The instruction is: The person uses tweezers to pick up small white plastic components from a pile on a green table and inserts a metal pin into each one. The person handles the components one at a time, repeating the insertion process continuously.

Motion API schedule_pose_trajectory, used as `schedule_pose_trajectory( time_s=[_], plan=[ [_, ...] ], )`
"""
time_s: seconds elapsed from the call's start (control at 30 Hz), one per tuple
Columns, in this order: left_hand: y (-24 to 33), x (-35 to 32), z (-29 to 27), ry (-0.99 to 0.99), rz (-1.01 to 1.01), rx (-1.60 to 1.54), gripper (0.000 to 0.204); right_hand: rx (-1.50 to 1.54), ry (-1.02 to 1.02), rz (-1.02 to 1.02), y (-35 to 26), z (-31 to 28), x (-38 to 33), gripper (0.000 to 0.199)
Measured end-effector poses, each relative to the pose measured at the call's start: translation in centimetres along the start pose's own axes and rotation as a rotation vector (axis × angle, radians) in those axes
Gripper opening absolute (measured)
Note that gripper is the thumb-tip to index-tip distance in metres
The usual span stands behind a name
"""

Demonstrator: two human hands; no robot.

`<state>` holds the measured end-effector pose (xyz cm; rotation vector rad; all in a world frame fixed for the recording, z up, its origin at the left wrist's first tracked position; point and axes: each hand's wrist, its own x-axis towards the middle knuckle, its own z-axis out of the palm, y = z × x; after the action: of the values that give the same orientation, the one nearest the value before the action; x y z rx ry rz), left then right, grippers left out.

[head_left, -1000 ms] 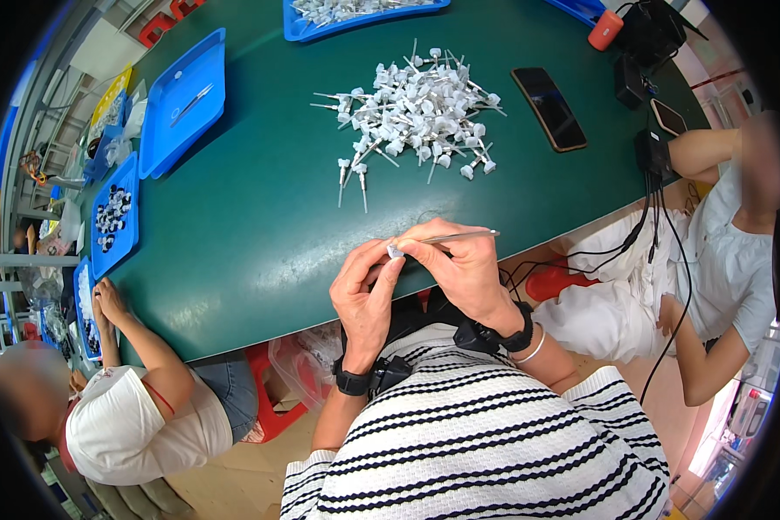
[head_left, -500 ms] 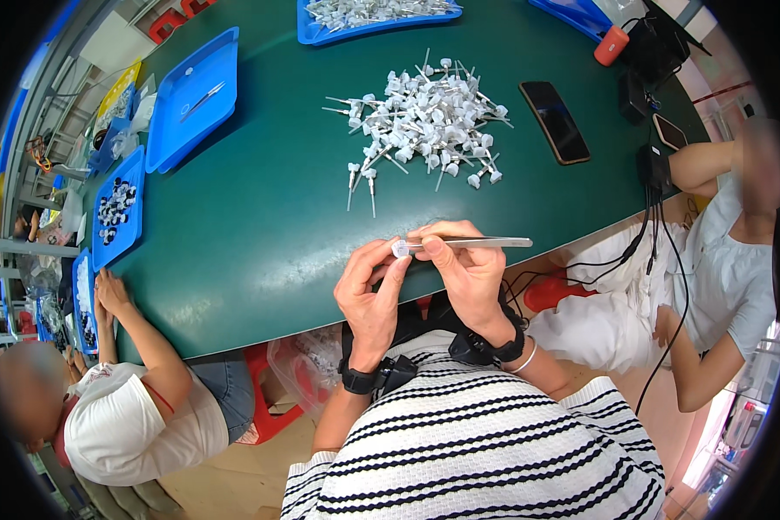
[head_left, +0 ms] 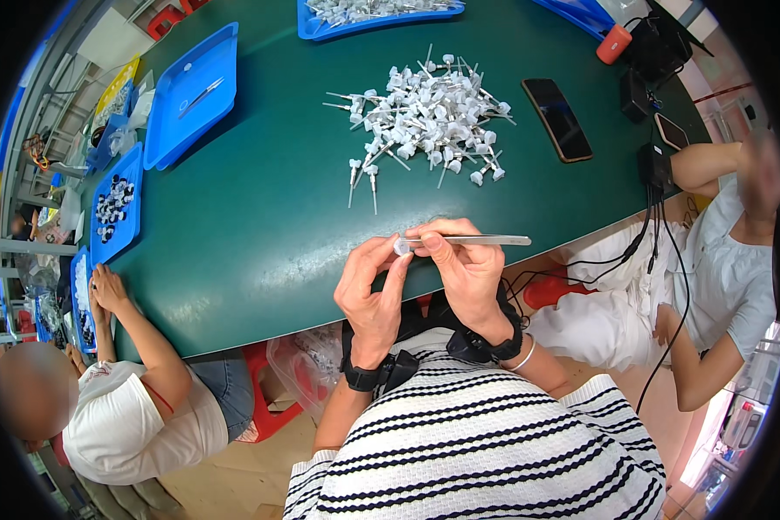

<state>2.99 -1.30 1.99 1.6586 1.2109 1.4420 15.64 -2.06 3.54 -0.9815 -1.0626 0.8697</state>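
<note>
Between the thumb and fingers of my left hand is a small round white plastic cap. My right hand is closed round a pair of metal tweezers, whose tips point left and meet the cap. Both hands are together above the near edge of the green table. Farther off lies a loose pile of white plastic pieces with thin metal stems. What the tweezer tips grip, if anything, is too small to tell.
A blue tray of similar pieces stands at the back, another blue tray with tweezers at left. A smaller tray holds black and white parts. A phone lies right of the pile. Co-workers sit on both sides.
My hands stay almost in place, with the cap and tweezers still together. The cap looks slightly turned. The view has shifted a little.
</note>
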Motion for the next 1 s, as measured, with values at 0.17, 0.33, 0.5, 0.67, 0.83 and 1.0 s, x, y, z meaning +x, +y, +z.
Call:
schedule_pose_trajectory(
  time_s=[0.17,0.33,0.5,0.67,0.83,1.0],
  plan=[
    [-0.1,-0.12,0.06,0.001,-0.009,-0.005,0.028,0.011,0.012,-0.013,0.17,0.13,0.02,0.013],
    [-0.02,-0.11,-0.01,-0.008,-0.017,-0.001,0.028,-0.01,-0.012,-0.01,0.1,-0.04,0.04,0.016],
    [0.03,-0.07,-0.04,-0.009,-0.02,0.0,0.028,-0.037,-0.019,-0.015,0.34,-0.17,-0.02,0.016],
    [0.04,-0.28,-0.21,-0.037,-0.178,-0.17,0.022,-0.049,0.027,-0.034,0.03,0.14,0.08,0.011],
    [0.09,-0.25,-0.33,-0.041,-0.221,-0.215,0.023,-0.121,0.009,-0.06,-0.08,-0.06,0.27,0.01],
    [0.27,0.01,-0.36,-0.058,-0.215,-0.205,0.023,-0.114,0.012,-0.06,-0.27,0.04,0.39,0.009]
  ],
)
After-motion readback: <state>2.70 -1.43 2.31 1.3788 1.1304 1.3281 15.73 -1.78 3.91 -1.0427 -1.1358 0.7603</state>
